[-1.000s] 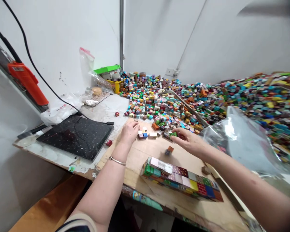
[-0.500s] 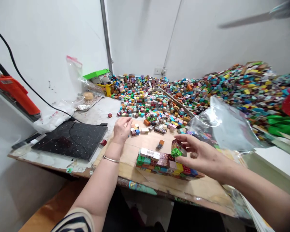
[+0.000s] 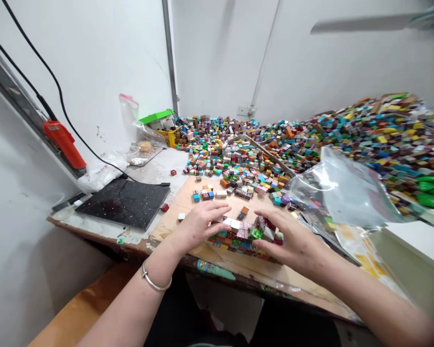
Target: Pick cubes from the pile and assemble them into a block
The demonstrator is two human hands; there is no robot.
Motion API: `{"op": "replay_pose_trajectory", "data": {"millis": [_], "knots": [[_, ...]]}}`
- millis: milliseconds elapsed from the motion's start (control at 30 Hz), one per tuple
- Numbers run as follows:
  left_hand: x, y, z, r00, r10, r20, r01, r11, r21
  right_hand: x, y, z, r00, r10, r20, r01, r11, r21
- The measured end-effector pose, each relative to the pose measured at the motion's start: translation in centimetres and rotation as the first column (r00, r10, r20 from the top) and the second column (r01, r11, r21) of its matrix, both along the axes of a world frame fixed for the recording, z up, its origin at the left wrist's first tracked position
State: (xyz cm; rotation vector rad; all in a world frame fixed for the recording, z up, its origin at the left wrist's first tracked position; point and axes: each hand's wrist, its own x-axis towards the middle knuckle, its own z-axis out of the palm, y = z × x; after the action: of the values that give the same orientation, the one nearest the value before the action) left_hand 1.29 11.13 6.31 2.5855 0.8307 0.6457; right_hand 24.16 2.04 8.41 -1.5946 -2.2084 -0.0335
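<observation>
A long stack of small colourful printed blocks (image 3: 235, 242) lies near the front of the wooden board. My left hand (image 3: 198, 225) is at its left end, thumb across the top and fingers along the far side, partly hiding white blocks. At the right end, my right hand (image 3: 292, 241) has its thumb and fingers around a small cluster of green, dark red and grey blocks (image 3: 263, 231). That cluster is low against the stack's top; whether it rests there is hard to tell. Just behind the stack sits a loose orange-and-dark block (image 3: 243, 212).
A huge heap of blocks (image 3: 369, 135) fills the back and right. Loose blocks (image 3: 206, 193) lie on the board. At left are a black speckled slab (image 3: 126, 202) and a hanging orange power tool (image 3: 64, 144). A clear plastic bag (image 3: 350, 188) lies at right.
My left hand has come down and toward me from the loose blocks onto the stack's left end. My right hand has lowered its block cluster slightly. The view has shifted a little.
</observation>
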Motion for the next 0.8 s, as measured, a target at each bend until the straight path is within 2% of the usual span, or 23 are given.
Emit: {"op": "replay_pose_trajectory", "data": {"millis": [133,267,400,633,800], "knots": [[0.6,-0.5,-1.3,0.997,0.064,0.041,-0.07,0.987,0.142,-0.1,-0.3,-0.7,0.999,-0.047,0.025,0.048,0.999,-0.021],[0.6,-1.3,-1.4,0.992,0.119,0.032,-0.123,0.976,0.177,0.4,-0.8,-1.4,1.0,-0.018,0.0,0.018,1.0,0.01],[0.5,-1.6,-1.5,0.991,0.126,0.042,-0.131,0.978,0.162,1.1,-1.4,-1.5,0.999,0.019,-0.029,-0.02,0.999,-0.034],[0.9,-1.3,-1.5,0.986,0.145,0.088,-0.149,0.988,0.047,1.6,-0.9,-1.6,0.997,0.071,-0.031,-0.069,0.996,0.054],[0.7,-1.6,-0.9,0.975,0.189,0.115,-0.189,0.982,-0.007,1.9,-0.3,-1.5,0.999,0.042,-0.028,-0.041,0.998,0.04]]}}
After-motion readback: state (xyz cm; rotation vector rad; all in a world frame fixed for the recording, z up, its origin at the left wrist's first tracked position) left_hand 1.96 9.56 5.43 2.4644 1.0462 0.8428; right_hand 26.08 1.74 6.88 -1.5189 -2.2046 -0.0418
